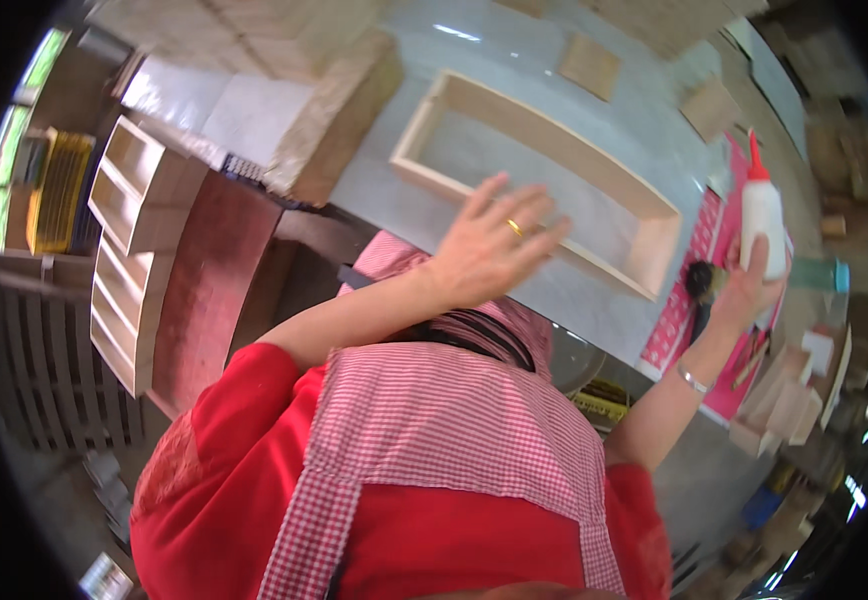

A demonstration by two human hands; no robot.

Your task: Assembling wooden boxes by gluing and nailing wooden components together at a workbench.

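Observation:
A rectangular frame of pale wood lies on the grey worktop in front of me, with the worktop's surface showing through its middle. My left hand hovers at the frame's near wall, fingers spread and holding nothing. Whether it touches the wood I cannot tell. At the right, my right hand grips a white squeeze bottle by its lower part. The bottle stands nearly upright, its red pointed nozzle at the top.
Pale wooden boxes with dividers are stacked at left beside a reddish board. A thick wooden block stands left of the frame. Flat wooden pieces lie beyond. Under the bottle are a pink patterned cloth and a dark-bristled brush.

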